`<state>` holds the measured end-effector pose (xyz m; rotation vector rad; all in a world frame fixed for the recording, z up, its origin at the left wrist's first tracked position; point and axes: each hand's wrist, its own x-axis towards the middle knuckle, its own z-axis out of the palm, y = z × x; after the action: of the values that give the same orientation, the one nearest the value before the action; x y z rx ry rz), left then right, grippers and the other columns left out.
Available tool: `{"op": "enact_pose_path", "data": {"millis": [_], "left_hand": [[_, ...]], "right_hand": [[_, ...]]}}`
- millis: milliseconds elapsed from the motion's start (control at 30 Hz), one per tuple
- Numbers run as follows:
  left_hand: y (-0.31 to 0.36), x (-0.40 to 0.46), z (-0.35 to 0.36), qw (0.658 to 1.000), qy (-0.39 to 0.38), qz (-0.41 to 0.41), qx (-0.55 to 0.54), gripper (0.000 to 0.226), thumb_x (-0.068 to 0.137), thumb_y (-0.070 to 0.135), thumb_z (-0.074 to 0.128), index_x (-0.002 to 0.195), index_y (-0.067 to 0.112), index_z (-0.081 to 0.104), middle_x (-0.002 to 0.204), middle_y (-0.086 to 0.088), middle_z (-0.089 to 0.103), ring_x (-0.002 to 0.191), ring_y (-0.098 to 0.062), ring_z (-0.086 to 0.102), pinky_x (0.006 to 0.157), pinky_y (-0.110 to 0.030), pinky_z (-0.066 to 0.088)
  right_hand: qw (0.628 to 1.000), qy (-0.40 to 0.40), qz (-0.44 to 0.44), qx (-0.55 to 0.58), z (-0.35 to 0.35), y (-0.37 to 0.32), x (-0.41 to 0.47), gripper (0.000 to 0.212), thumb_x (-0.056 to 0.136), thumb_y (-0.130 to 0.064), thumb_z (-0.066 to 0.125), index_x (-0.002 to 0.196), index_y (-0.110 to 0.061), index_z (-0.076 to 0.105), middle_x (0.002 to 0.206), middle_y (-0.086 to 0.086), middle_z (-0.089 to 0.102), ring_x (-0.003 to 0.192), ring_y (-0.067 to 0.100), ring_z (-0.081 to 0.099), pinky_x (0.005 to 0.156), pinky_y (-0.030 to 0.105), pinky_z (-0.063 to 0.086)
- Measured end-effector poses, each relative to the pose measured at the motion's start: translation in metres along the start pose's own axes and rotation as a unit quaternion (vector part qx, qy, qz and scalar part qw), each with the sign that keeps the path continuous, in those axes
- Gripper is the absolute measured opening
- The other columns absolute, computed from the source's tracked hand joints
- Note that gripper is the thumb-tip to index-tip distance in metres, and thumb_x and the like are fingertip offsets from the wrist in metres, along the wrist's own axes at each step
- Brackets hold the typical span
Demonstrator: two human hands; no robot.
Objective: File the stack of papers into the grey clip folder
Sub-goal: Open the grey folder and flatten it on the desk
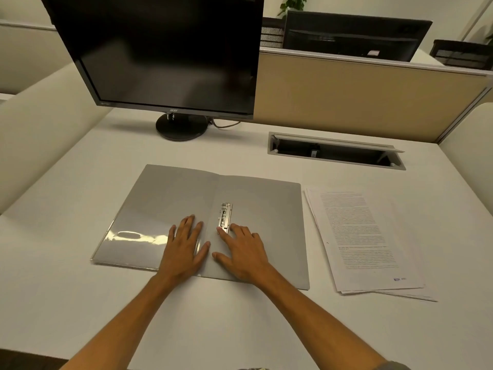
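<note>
On the bench (80, 303) the grey folder (165, 198) lies open, both hands flat and holding nothing: left hand (184, 249) by the spine, right hand (244, 255) at the metal clip (225, 218). Papers (362, 241) wait just beside it. Best to lift the clip fully before sliding them under.

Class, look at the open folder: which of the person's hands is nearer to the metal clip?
The right hand. Its fingertips reach the lower end of the metal clip, seemingly touching it. The left hand lies flat on the folder across the fold, left of the clip.
</note>
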<state>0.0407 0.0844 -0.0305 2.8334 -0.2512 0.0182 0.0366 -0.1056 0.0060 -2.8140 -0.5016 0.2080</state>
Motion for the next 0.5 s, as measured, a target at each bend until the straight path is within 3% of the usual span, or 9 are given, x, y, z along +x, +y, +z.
{"op": "enact_pose_path", "data": {"millis": [300, 500], "left_hand": [[-0.006, -0.003, 0.008, 0.999, 0.023, -0.001, -0.029, 0.075, 0.088, 0.066, 0.012, 0.148, 0.022, 0.023, 0.159, -0.004, 0.017, 0.147, -0.021, 0.014, 0.120, -0.041, 0.007], [-0.006, -0.004, 0.007, 0.999, 0.028, -0.004, -0.033, 0.076, 0.088, 0.067, 0.013, 0.145, 0.019, 0.031, 0.157, -0.004, 0.023, 0.146, -0.020, 0.018, 0.120, -0.041, 0.011]], "right_hand": [[0.996, 0.080, -0.011, -0.048, 0.019, -0.002, 0.004, 0.060, 0.091, -0.057, 0.040, 0.138, -0.021, 0.043, 0.138, 0.009, 0.050, 0.119, 0.027, 0.050, 0.088, 0.041, 0.045], [0.985, 0.156, -0.012, -0.070, 0.017, -0.005, 0.017, 0.034, 0.082, -0.042, 0.064, 0.110, -0.021, 0.066, 0.114, 0.003, 0.066, 0.097, 0.020, 0.063, 0.071, 0.032, 0.051]]}}
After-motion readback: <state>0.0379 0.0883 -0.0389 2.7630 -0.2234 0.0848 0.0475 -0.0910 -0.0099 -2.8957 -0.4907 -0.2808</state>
